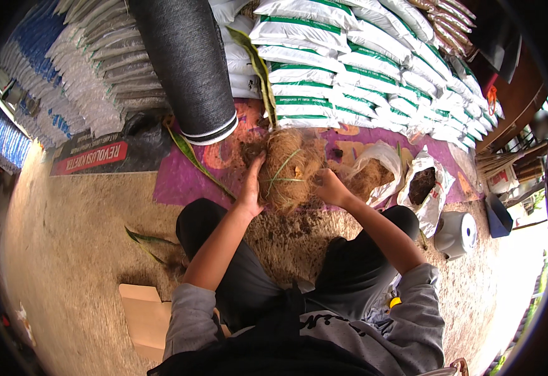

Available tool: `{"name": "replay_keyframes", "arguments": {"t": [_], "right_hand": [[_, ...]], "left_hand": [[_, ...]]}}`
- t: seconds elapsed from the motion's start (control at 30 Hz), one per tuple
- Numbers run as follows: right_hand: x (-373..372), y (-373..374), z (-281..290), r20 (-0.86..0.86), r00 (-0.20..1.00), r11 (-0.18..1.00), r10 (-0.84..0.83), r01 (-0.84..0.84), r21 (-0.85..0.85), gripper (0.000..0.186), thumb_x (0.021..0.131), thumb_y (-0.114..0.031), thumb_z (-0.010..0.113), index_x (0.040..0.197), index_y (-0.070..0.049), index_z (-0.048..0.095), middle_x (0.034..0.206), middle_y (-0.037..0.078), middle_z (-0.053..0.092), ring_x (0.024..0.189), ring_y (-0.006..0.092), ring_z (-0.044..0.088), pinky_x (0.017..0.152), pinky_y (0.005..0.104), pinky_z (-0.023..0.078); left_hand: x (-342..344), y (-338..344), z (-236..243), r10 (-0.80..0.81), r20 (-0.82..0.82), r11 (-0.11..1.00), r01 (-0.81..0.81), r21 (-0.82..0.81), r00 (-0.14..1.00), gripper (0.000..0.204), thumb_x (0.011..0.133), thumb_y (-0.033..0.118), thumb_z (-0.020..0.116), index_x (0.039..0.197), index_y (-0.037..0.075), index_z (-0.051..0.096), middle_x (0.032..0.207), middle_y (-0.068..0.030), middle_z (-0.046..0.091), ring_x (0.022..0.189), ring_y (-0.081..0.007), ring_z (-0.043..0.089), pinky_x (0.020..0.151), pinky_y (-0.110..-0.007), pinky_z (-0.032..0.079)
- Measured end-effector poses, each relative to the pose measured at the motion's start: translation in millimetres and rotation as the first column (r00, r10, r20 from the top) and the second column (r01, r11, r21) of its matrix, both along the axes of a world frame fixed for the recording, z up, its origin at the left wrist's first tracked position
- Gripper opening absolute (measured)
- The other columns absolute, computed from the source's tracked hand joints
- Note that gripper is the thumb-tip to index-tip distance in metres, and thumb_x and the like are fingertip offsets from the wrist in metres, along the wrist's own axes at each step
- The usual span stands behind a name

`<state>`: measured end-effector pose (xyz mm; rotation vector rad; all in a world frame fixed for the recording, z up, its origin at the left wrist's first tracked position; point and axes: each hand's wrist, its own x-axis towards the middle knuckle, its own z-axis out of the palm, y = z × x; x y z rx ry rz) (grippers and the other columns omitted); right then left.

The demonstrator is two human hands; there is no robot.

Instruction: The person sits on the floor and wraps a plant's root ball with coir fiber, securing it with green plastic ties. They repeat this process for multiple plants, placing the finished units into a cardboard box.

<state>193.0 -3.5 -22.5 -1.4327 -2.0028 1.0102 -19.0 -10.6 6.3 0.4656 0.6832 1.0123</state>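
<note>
A brown ball of coconut fibre (pixel 284 172) sits in front of my knees on a purple printed sheet (pixel 173 182), wrapped with crossing green string (pixel 286 164). A tall yellow-edged snake plant leaf (pixel 260 72) rises from its top. My left hand (pixel 249 189) holds the ball's left side, fingers pressed along the fibre. At the right side my right hand (pixel 331 188) is closed in a fist close against the ball. What its fingers pinch, if anything, is hidden.
Right of the ball stand a white bag of loose fibre (pixel 374 178), a bag of dark soil (pixel 422 187) and a white pot (pixel 454 235). Behind are stacked white-green sacks (pixel 302 69) and a black mesh roll (pixel 183 69). Cut leaves (pixel 202 164) and cardboard (pixel 143 319) lie left.
</note>
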Motion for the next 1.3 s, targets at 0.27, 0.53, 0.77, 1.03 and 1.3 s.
{"name": "replay_keyframes", "arguments": {"t": [0.27,0.53,0.77,1.03,1.3], "right_hand": [[37.4,59.0,-24.1,-0.1,0.99,0.975,0.095,-0.113,-0.19,0.038,0.073,-0.011,0.066,0.105,0.006,0.055,0.094,0.016,0.062,0.079,0.0193,0.058,0.07,0.0309,0.047],[47.5,93.9,-20.7,-0.197,0.968,0.909,0.157,-0.219,-0.356,0.045,0.082,-0.021,0.06,0.121,-0.001,0.049,0.117,0.009,0.054,0.103,0.0182,0.053,0.087,0.0306,0.043],[41.4,97.2,-5.4,-0.66,0.75,0.842,0.05,-0.387,-0.376,0.029,0.084,-0.02,0.06,0.106,-0.001,0.055,0.07,-0.002,0.049,0.059,0.0051,0.043,0.054,0.0197,0.034],[16.7,90.6,4.6,-0.533,0.846,0.971,0.004,-0.131,-0.201,0.032,0.086,-0.028,0.056,0.107,-0.003,0.055,0.078,0.006,0.057,0.07,0.0135,0.054,0.062,0.0251,0.043],[91.4,59.1,2.0,0.741,0.625,0.969,0.245,-0.167,-0.18,0.045,0.085,-0.034,0.052,0.121,-0.007,0.049,0.113,0.017,0.055,0.107,0.0308,0.051,0.091,0.0368,0.04]], "left_hand": [[10.5,-1.4,-31.1,-0.186,-0.418,0.958,0.258,0.123,0.889,0.063,0.09,0.049,0.033,0.138,0.01,0.024,0.142,-0.0075,0.026,0.129,-0.0228,0.026,0.106,-0.039,0.02],[17.3,-11.4,-28.9,-0.31,-0.41,0.908,0.395,0.14,0.858,0.057,0.091,0.038,0.042,0.133,0.003,0.03,0.134,-0.0115,0.036,0.119,-0.0223,0.041,0.097,-0.039,0.037],[18.7,-12.8,-30.3,-0.494,-0.301,0.831,0.545,0.111,0.815,0.052,0.087,0.031,0.049,0.13,0.004,0.035,0.121,-0.0102,0.049,0.107,-0.0205,0.052,0.09,-0.035,0.044],[24.6,-23.3,-23.3,-0.512,-0.282,0.811,0.565,0.154,0.811,0.051,0.083,0.025,0.054,0.128,0.005,0.039,0.117,-0.0086,0.052,0.102,-0.0185,0.054,0.087,-0.033,0.045],[24.9,-26.1,-28.6,-0.43,-0.471,0.843,0.529,0.095,0.77,0.047,0.081,0.036,0.06,0.119,0.01,0.052,0.113,-0.0056,0.056,0.111,-0.0172,0.047,0.096,-0.034,0.032]]}}
